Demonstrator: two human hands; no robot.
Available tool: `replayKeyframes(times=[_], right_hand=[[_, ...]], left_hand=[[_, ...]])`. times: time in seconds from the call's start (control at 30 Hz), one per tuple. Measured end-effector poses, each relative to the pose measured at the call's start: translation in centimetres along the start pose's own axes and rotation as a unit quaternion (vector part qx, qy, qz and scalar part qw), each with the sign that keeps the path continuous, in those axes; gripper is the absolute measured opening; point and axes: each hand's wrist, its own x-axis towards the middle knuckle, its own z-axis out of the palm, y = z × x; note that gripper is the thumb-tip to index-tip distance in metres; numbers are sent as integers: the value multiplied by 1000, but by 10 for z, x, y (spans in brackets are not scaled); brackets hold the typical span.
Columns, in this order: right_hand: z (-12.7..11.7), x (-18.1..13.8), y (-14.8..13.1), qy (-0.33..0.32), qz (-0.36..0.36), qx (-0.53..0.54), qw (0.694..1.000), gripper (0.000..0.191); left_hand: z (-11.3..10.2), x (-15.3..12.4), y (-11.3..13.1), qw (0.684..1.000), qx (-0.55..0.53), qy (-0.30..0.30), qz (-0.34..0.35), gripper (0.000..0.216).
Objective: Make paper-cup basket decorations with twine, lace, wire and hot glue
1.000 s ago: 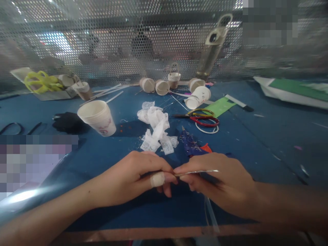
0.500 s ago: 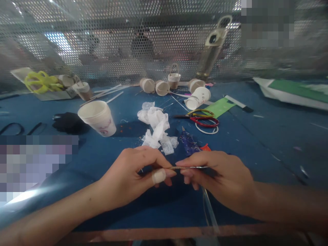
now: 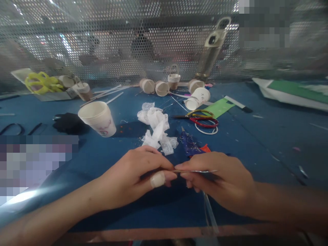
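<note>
A thin silvery wire (image 3: 205, 171) runs level between my hands, with a brownish stretch near the fingertips. My left hand (image 3: 140, 174), its thumb wrapped in a pale bandage, pinches the left end. My right hand (image 3: 225, 181) pinches the wire between thumb and forefinger, fingertips almost touching the left ones. Just beyond the right hand lies a blue glue gun (image 3: 190, 143) with an orange part, partly covered by that hand. Crumpled white lace ribbon (image 3: 156, 126) lies beyond the left hand.
Stacked paper cups (image 3: 98, 119) stand at left. Scissors (image 3: 205, 118) with yellow and red handles lie beside green sheet material (image 3: 220, 107). Small brown-and-white cups (image 3: 162, 88) line the back by a mesh screen (image 3: 102, 41). A clear bottle (image 3: 210, 54) stands there. A clear strip (image 3: 211, 215) crosses the near edge.
Both hands have shifted slightly; the fingertips have closed together, hiding most of the brownish stretch of wire. More of the wire's silvery end shows along the right hand.
</note>
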Motion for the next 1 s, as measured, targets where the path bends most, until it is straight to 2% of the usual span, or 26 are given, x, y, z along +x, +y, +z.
replayKeyframes(times=[0.1,0.27,0.57,0.7,0.9,1.0], right_hand=[[0,1,-1,-1,3,12,1000,16],[2,0,2,6,38,48,998,12],[3,-1,3,-2,45,75,996,28],[3,2,1,2,58,64,996,20],[2,1,-2,5,72,50,996,10],[2,0,-3,1,90,62,994,11]], left_hand=[[-2,1,0,999,-40,-32,-10,16],[0,1,-1,1000,-25,4,-6,11],[3,-1,2,983,130,108,66,7],[4,-2,2,970,192,133,70,7],[5,-5,0,962,222,129,92,7],[4,-4,-2,980,167,94,51,3]])
